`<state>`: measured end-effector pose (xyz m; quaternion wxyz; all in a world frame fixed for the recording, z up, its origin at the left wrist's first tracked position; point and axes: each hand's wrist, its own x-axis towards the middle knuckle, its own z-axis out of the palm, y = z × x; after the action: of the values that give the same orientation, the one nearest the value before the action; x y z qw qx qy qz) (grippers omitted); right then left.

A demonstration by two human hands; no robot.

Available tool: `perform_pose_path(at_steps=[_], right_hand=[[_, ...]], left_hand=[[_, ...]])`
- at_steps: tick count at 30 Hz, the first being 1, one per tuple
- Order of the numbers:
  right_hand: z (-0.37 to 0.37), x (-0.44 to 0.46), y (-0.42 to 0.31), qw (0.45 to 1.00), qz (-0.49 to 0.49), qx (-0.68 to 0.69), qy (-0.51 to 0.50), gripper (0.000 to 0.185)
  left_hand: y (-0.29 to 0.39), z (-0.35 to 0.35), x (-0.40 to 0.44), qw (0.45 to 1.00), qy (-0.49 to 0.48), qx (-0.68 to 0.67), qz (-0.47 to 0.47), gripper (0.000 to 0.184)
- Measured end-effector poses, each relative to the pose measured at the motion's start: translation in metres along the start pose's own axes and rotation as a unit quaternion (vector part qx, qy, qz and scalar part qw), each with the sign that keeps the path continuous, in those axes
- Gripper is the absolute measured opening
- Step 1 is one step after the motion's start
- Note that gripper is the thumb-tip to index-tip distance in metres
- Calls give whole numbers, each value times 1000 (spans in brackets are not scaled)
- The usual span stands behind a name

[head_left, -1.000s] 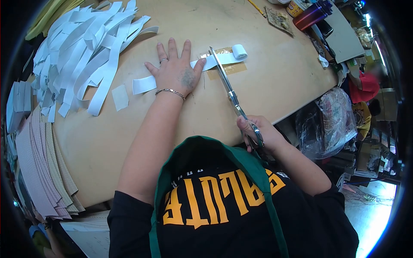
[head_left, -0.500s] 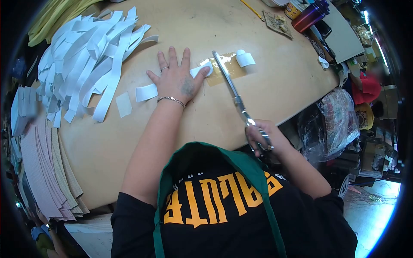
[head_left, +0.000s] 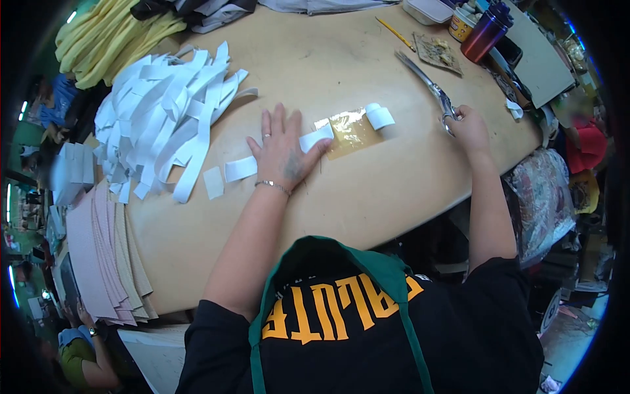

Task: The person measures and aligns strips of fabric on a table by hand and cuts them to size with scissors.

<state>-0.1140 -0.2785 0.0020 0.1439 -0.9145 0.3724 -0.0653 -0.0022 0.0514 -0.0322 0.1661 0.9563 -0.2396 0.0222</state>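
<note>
The right hand (head_left: 469, 131), closed around metal scissors (head_left: 436, 90), has swung far right over the table (head_left: 367, 197), away from the left hand (head_left: 282, 148), spread flat on a white strip (head_left: 241, 169) lying apart from the white roll (head_left: 379, 116), so this cut looks finished.
</note>
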Motion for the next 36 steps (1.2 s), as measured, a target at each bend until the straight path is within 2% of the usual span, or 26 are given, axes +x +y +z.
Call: perform_pose_path(at_steps=[4, 6, 10, 12, 13, 15, 16, 18, 19, 20, 21, 22, 23, 24, 25, 26, 27, 28, 30, 33, 36], right_hand=[[39, 3, 11, 991, -18, 41, 125, 35], [47, -8, 10, 980, -27, 50, 189, 36], [49, -6, 11, 976, -38, 62, 205, 39], [45, -9, 3, 977, -22, 68, 199, 41], [44, -13, 1, 977, -24, 72, 202, 43], [40, -16, -3, 974, -43, 76, 208, 46], [41, -17, -5, 962, -138, 90, 217, 48], [44, -16, -10, 910, -321, 115, 235, 51], [43, -17, -22, 903, -358, 157, 177, 52], [43, -21, -38, 892, -390, 197, 115, 54], [46, -21, -49, 891, -391, 217, 77, 54], [50, -18, -61, 888, -394, 234, 39, 54], [52, -14, -70, 881, -401, 249, 1, 54], [53, -13, -77, 885, -399, 235, -46, 53], [54, -13, -84, 886, -399, 218, -94, 52], [54, -13, -91, 883, -399, 200, -145, 51], [53, -20, -98, 883, -389, 223, -138, 47], [55, -26, -100, 883, -391, 228, -120, 47], [58, -38, -100, 884, -390, 243, -83, 48], [49, -58, -100, 875, -398, 261, -87, 46], [41, -70, -101, 864, -400, 295, -75, 49]], left_hand=[[-20, 3, -7, 986, 66, -91, 119, 35], [-22, -4, -13, 985, 49, -120, 112, 23], [-43, -13, -23, 975, 55, -192, 100, 15], [-80, -43, 3, 947, 196, -51, 249, 14], [-109, -62, 19, 967, 190, -22, 167, 12], [-126, -120, 60, 963, 200, 88, 157, 16], [-126, -138, 76, 957, 205, 140, 149, 19], [-111, -152, 90, 905, 290, 240, 199, 22], [-103, -154, 97, 871, 328, 288, 226, 24], [-89, -148, 99, 903, 294, 185, 251, 26], [-68, -131, 95, 952, 196, 41, 231, 28], [-29, -106, 75, 971, 129, -88, 180, 29], [4, -83, 58, 981, 45, -135, 134, 33], [32, -63, 46, 978, -16, -151, 145, 40], [50, -38, 38, 957, -47, -257, 127, 58], [67, -22, 32, 935, -91, -336, 72, 58], [78, -9, 26, 901, -134, -413, 15, 59], [80, 0, 21, 888, -100, -446, 48, 57], [76, 2, 13, 863, -102, -493, 34, 51], [55, 3, 13, 881, -139, -452, 22, 39], [50, -5, 4, 898, -87, -430, 18, 31]])
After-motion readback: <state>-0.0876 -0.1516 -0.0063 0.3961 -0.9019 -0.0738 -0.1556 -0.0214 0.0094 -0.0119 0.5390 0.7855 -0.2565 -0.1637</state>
